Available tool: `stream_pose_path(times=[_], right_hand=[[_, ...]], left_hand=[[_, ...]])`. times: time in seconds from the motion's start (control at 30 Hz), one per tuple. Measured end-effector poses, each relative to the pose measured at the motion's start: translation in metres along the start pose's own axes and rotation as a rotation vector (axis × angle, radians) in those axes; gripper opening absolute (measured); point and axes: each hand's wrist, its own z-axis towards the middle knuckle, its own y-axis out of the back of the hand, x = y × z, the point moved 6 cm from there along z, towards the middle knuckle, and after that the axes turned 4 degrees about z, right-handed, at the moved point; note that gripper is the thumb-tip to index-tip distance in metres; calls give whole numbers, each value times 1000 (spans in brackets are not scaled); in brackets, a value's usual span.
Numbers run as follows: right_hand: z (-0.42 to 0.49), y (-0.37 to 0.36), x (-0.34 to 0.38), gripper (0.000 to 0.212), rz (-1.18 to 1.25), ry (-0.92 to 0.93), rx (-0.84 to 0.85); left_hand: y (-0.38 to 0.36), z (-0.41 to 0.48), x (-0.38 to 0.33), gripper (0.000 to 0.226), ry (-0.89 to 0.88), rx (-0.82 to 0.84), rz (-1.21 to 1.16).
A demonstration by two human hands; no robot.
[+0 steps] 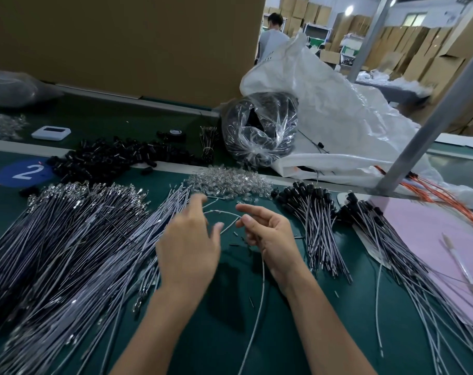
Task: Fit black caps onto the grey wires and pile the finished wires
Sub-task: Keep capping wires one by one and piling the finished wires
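A broad heap of bare grey wires covers the left of the green table. Loose black caps lie piled at the back left. Two piles of finished capped wires fan out on the right. My right hand pinches one grey wire that loops up past my fingertips and trails down toward me. My left hand hovers blurred over the heap's right edge, fingers spread, close to that wire's looped end; it holds nothing that I can make out.
A mound of clear plastic pieces lies behind my hands. A clear bag of black parts, a big white sack and a grey post stand at the back right. Pink paper and orange wires lie at the right.
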Motion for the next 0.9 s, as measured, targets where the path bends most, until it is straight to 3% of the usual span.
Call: stream_pose_path(times=[0.07,0.13,0.27,0.4,0.57,0.8,0.9], right_hand=[[-1,0,0,18,-6,0,4],[-2,-1,0,17,-7,0,2],[-4,-5,3,16,-170,25,-33],[-5,-15,-2,18,-324,34,-18],[-3,-8,-1,24,-415,79,-124],[-3,-1,5,21,-352,100,-171],[-4,-3,5,17,-339,98,-164]], left_hand=[[1,15,10,38,12,25,149],[0,25,18,18,17,69,189],[-1,30,26,8,22,30,37],[-15,25,24,9,12,91,-89],[-7,25,27,11,51,-33,-117],[-3,24,30,25,70,-23,-43],[8,22,30,26,62,11,100]])
